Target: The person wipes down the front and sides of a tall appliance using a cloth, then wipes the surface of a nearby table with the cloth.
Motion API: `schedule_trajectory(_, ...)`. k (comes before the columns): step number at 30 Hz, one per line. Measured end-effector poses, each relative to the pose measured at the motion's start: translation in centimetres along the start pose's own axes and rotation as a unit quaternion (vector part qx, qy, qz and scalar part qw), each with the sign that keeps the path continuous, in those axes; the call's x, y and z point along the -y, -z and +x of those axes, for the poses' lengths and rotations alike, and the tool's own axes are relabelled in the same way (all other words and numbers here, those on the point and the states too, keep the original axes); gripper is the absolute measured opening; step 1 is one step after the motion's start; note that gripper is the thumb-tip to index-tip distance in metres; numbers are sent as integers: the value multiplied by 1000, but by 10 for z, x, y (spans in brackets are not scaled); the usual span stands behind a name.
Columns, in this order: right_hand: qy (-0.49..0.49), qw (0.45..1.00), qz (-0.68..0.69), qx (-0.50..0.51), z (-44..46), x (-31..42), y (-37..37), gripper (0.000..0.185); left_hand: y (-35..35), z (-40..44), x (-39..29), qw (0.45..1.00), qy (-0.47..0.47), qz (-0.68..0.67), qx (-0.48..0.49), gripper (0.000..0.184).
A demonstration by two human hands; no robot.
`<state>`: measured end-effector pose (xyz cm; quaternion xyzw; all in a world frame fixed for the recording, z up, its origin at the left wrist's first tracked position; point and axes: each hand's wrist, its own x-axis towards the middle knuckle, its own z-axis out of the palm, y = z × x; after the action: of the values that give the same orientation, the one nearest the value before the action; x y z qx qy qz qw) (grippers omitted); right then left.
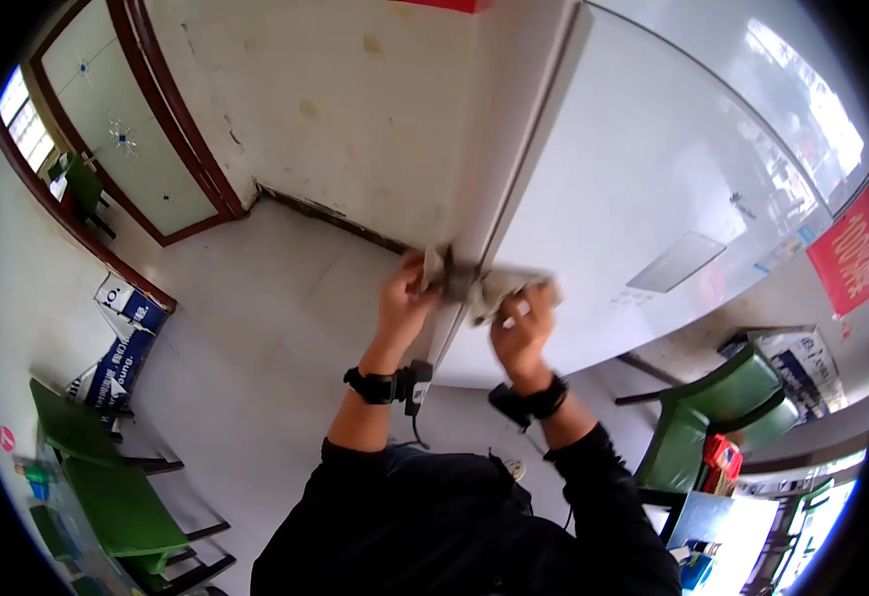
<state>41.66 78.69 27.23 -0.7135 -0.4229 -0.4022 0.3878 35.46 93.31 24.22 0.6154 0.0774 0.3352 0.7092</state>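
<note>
Black clothing (425,526) lies below left hand (404,304) and right hand (522,340), grip clamped on blurred cloth (497,288) (refrigerator (623,189) alongside).

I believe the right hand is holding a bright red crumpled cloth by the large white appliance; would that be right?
Not quite: the crumpled cloth is pale greyish-beige, not bright red, as the head view shows despite some blur. The right hand does hold it by the large white appliance.
</note>
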Motion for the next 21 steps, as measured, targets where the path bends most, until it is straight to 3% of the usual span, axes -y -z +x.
schedule_trajectory(1, 14, 999, -7, -49, 27, 2, 10, 23, -8, 6, -28, 998, -51, -37, 22, 20)
schedule_trajectory(2, 18, 999, -3, -45, 52, 7, 20, 26, -14, 12, -43, 998, -44, -31, 30, 20)
schedule_trajectory(4, 36, 998, 4, -46, 67, 7, 22, 29, -23, 21, -59, 989, -147, -5, 7, 17)
schedule_trajectory(5, 49, 998, 7, -50, 67, 7, 21, 29, -22, 20, -59, 989, -146, -2, 18, 17)
schedule_trajectory(7, 88, 996, -15, -10, 45, -2, 19, 20, -14, 13, -54, 976, -122, 181, 10, 13)
schedule_trajectory(8, 93, 996, -4, 7, 22, -10, 12, 19, -9, 9, -34, 979, -118, 166, -1, 13)
schedule_trajectory(12, 82, 993, -7, 90, -82, -39, -21, 14, 16, -23, 58, 945, -84, 317, -8, 10)
schedule_trajectory(14, 75, 982, 14, 172, -129, -48, -35, 10, 37, -46, 129, 932, 61, 357, 0, 9)
schedule_trajectory(15, 67, 984, 12, 166, -153, -51, -39, 10, 46, -57, 158, 928, 145, 341, -17, 8)
schedule_trajectory(16, 13, 979, -8, 203, -174, -54, -43, 9, 49, -64, 174, 918, 226, 323, -35, 9)
schedule_trajectory(17, -40, 970, -29, 238, -183, -57, -46, 9, 44, -68, 173, 919, 218, 327, -27, 9)
schedule_trajectory(19, -86, 973, 5, 215, -181, -61, -40, 8, 28, -80, 157, 950, 268, 138, -84, 13)
schedule_trajectory(21, -117, 971, -20, 208, -150, -55, -16, 6, 8, -82, 116, 943, 301, 113, -86, 13)
